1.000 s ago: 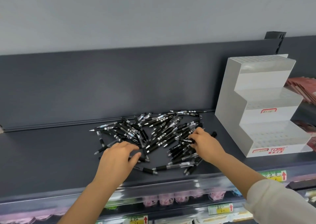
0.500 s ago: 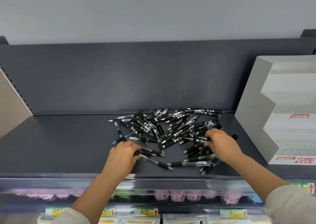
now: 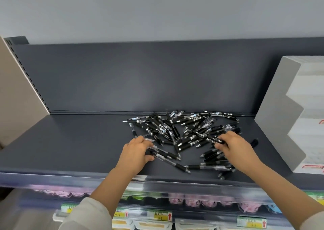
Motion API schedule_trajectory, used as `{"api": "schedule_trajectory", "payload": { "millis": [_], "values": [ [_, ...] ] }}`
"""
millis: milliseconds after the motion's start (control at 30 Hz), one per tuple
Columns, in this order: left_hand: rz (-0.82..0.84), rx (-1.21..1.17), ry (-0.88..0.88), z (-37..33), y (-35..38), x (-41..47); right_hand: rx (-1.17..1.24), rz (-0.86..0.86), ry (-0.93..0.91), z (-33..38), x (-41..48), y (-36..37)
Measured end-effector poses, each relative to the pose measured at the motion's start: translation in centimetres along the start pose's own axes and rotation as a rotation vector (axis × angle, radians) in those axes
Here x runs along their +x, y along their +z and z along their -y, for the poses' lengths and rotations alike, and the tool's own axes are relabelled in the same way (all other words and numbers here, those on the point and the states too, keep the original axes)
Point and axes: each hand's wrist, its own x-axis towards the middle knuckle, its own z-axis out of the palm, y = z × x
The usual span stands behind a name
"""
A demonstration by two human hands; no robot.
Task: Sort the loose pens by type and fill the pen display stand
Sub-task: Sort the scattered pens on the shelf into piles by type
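Found nearest, at the front of the shelf [image 3: 70,150]: left hand [image 3: 135,153] at 8 o'clock of the heap, fingers curled over two clear-barrelled pens [image 3: 166,154], apparently gripping them; right hand [image 3: 235,150] at 4 o'clock, pinching a black lettered pen [image 3: 210,138]. Recommended: lift each pick clear of the loose pens [image 3: 175,129] rather than drag it, keep like barrels parallel, and bundle one type per hand. Farther off at 3 o'clock: pen display stand [image 3: 278,121], white and stepped, no pens in the part visible, filling judged not yet begun.
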Motion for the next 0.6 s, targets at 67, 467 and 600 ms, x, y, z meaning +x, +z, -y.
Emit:
{"api": "schedule_trajectory", "payload": {
  "millis": [67,467,600],
  "values": [
    [-0.027,0.015,-0.013,0.7,-0.5,-0.2,0.017,0.011,0.003,0.6,0.1,0.0],
    [-0.145,-0.068,-0.31,5.3,-2.4,0.3,0.046,0.091,-0.037,4.8,1.6,1.5],
    [-0.053,-0.187,-0.462,5.0,-3.0,2.0,0.046,0.105,-0.013,5.2,2.1,1.8]
  ]
}}
